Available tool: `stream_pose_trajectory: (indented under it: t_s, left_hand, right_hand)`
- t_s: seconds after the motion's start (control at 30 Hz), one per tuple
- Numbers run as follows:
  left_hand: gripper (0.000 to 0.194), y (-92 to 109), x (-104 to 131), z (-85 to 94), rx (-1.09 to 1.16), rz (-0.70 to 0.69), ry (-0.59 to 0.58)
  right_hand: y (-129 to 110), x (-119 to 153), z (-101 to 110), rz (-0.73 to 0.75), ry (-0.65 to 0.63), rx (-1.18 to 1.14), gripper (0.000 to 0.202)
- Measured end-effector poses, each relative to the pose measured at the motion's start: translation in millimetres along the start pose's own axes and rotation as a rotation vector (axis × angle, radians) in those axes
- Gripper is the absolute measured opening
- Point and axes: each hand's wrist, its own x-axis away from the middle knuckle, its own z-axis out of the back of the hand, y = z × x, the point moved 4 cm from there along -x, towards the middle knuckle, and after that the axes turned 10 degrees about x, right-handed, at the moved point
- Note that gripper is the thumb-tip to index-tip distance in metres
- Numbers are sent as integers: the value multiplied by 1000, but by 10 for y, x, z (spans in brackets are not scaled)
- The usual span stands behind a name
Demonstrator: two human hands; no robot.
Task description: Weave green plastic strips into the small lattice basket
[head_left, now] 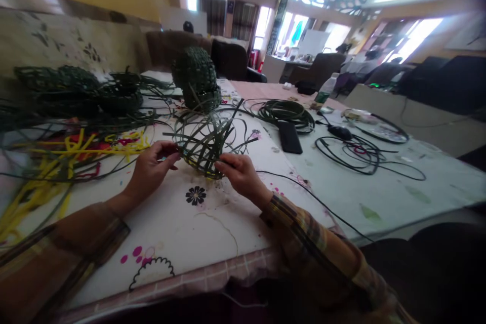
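Observation:
A partly woven basket (205, 154) of dark green flat strips sits on the white flowered tablecloth in front of me. Its loose strip ends stick up and out in all directions. At its left edge is my left hand (156, 163), fingers curled and thumb bent toward the forefinger against the strips. My right hand (241, 174) pinches a strip on the basket's right side, low near the rim. The exact spot where the left fingertips meet the weave is hard to make out.
Yellow strips (81, 144) lie left, before dark green woven pieces (56, 81). A taller woven basket (194, 73) stands behind. Rightward are a strip coil (284, 114), a black phone (290, 137), a plastic bottle (327, 88), a black mouse (339, 132) and looped cable (347, 157).

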Motion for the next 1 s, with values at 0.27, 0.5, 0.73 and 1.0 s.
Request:
stream_pose_trajectory:
  t_s: [0.27,0.5,0.73,1.0]
  left_hand:
    - [37,-35,-150,-120,20,-122,201]
    - [36,-77,-171,-163,-120,-108,273]
    - [24,41,-208,-248,-48,46,275]
    - [17,-96,-359,611,-167,21,421]
  right_hand:
    - [318,-90,80,-314,58,-385,46]
    - [402,-112,81,-373,88,-467,50]
    - [395,-101,87,-357,91,-480,52]
    - [517,-134,200,-440,206,-550,52]
